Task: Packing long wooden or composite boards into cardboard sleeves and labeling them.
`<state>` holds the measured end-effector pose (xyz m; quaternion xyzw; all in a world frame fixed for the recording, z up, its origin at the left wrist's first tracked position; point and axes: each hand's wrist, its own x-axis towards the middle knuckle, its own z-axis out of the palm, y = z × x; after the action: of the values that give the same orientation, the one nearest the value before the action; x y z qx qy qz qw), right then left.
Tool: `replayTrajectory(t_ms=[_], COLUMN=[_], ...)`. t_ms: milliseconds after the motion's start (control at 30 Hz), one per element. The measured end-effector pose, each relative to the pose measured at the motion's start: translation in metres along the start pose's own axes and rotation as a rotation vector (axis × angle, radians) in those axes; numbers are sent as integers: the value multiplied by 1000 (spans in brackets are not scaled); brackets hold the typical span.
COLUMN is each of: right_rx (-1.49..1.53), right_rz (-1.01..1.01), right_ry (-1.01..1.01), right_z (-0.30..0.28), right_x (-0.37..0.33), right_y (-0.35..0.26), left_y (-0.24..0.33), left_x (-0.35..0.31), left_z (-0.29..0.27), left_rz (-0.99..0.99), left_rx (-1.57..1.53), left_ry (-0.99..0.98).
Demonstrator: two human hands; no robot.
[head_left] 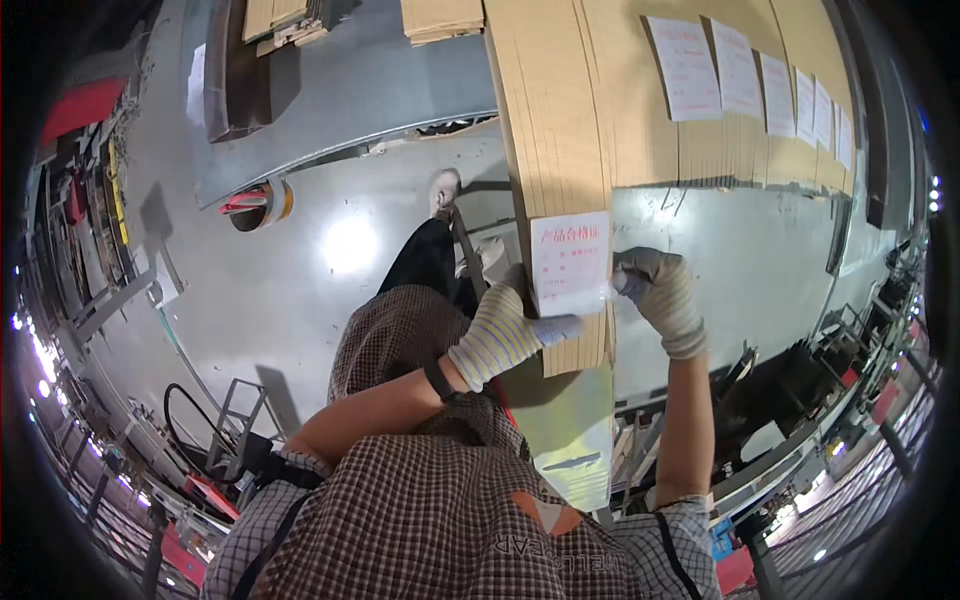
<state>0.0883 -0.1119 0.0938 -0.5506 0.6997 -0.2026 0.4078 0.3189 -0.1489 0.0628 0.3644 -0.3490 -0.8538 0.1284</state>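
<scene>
A white paper label (571,262) with red print lies on the near end of a long stack of flat brown cardboard (560,120). My left hand (503,332), in a striped knit glove, grips the stack's left edge. Its thumb stretches across the label's lower edge, while the fingers are partly hidden at the side. Just right of the label is my right hand (660,298), gloved the same way. Its fingers are curled together; a pale blur shows by the fingertips, and what they hold, if anything, I cannot make out.
Several similar labels (737,68) lie in a row on more cardboard (640,150) at the far right. Beyond the left floor stands a grey table (380,90) with cardboard pieces (440,18). A round bin (262,206) sits below its edge. Metal frames (240,425) stand at left.
</scene>
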Motion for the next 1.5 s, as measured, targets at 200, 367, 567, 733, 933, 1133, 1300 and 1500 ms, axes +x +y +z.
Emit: replayTrajectory(t_ms=[200, 367, 567, 733, 933, 1133, 1300, 1500], right_rx=[301, -384, -281, -394, -524, -617, 81, -272], right_rz=[277, 138, 186, 183, -342, -307, -67, 41], right_ry=[273, -392, 25, -207, -564, -72, -35, 291], right_z=[42, -14, 20, 9, -8, -62, 3, 17], right_x=[0, -6, 11, -16, -52, -12, -3, -5], right_y=[24, -55, -60, -66, -161, -75, 22, -31], left_y=[96, 5, 48, 1, 92, 41, -80, -73], left_x=[47, -23, 22, -13, -79, -44, 69, 81], left_z=[-26, -15, -13, 2, 0, -76, -98, -64], left_rz=[142, 236, -77, 158, 94, -81, -88, -92], left_rx=[-162, 760, 270, 4, 427, 576, 96, 207], left_ry=[15, 176, 79, 224, -84, -9, -213, -166])
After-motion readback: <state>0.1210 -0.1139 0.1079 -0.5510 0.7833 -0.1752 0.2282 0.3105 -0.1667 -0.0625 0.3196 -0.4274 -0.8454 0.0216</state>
